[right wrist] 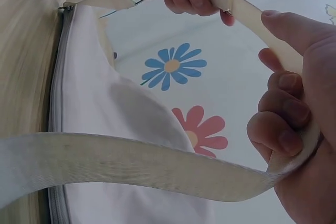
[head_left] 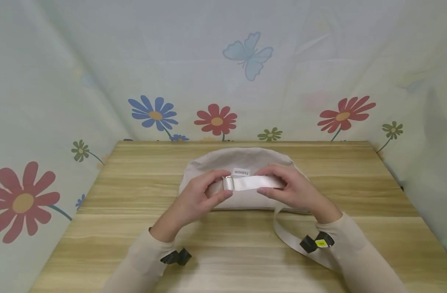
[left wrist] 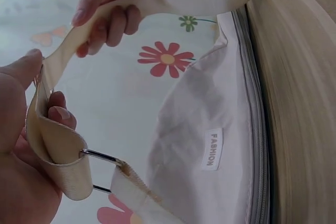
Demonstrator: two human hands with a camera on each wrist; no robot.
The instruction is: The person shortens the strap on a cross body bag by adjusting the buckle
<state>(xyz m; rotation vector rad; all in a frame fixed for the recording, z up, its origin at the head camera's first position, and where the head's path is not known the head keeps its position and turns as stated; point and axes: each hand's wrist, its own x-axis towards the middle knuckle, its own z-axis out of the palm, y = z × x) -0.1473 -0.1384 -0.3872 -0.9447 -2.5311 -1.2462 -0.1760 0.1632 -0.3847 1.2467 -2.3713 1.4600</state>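
Note:
A pale beige bag [head_left: 242, 156] with a white FASHION label [head_left: 241, 172] lies on the wooden table. Above it, a whitish webbing strap [head_left: 254, 182] is stretched between both hands. My left hand [head_left: 196, 196] pinches the strap at a metal slider buckle [head_left: 228, 183], thumb below and fingers above. My right hand [head_left: 296, 188] grips the strap farther right, its fingers curled round it in the right wrist view. A metal rectangular ring [left wrist: 102, 156] joins the looped strap to a short tab in the left wrist view. From the right hand the strap hangs down in a long curve.
The bag's zipper [left wrist: 257, 129] runs along its lower edge, against the wooden table [head_left: 143, 228]. Behind the table hangs a pale curtain [head_left: 194, 69] printed with flowers and a butterfly. The loose strap [head_left: 287, 238] passes by the right sleeve near a black wrist device [head_left: 308, 244].

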